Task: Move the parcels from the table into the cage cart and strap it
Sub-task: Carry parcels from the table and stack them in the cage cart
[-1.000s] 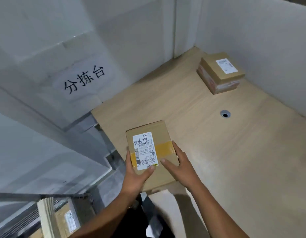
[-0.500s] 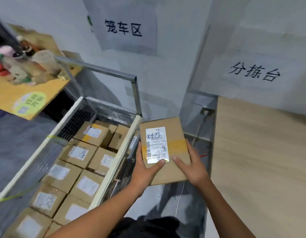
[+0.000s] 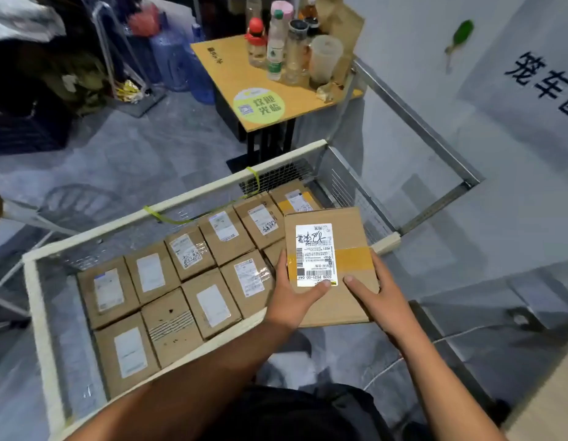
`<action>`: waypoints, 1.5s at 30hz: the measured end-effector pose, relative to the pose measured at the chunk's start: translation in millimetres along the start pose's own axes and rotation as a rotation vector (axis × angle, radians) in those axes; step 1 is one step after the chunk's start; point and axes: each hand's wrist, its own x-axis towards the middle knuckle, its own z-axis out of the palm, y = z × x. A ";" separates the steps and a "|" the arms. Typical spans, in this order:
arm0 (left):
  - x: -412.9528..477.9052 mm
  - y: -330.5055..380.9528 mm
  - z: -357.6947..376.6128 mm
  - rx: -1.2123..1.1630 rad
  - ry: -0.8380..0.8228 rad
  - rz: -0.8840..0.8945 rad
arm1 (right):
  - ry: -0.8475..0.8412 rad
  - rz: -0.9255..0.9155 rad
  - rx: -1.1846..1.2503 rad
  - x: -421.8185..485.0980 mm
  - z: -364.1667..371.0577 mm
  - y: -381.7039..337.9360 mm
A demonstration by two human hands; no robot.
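A left hand (image 3: 292, 297) and a right hand (image 3: 381, 297) are gripping a flat cardboard parcel (image 3: 352, 237) by its near end, with the thumbs lying on top. The parcel is hanging over the near right corner of the cage cart (image 3: 37, 313). Below it, labelled boxes (image 3: 187, 323) are lying in tight rows and covering the cart floor. Beyond the cart's far rim, a small yellow table (image 3: 231, 81) is carrying bottles (image 3: 276, 43).

Labelled parcel (image 3: 332, 265) above cart (image 3: 187, 198)
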 end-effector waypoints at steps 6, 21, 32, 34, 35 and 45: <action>20.5 -0.4 -7.3 -0.136 0.142 -0.056 | -0.189 -0.016 -0.068 53.9 10.0 -14.7; 152.9 46.7 128.7 -0.088 0.335 -0.191 | -0.377 0.032 -0.088 241.2 -109.0 37.7; 290.2 -34.9 157.6 -0.153 0.450 -0.361 | -0.456 0.210 -0.266 372.4 -78.4 136.5; 310.2 -60.5 158.2 -0.162 0.445 -0.378 | -0.450 0.248 -0.274 386.4 -66.5 161.8; 320.4 -72.3 158.5 -0.159 0.438 -0.380 | -0.449 0.266 -0.275 394.4 -61.4 174.8; 353.6 -172.1 173.3 0.093 0.427 -0.415 | -0.585 0.415 -0.353 428.1 -26.0 272.6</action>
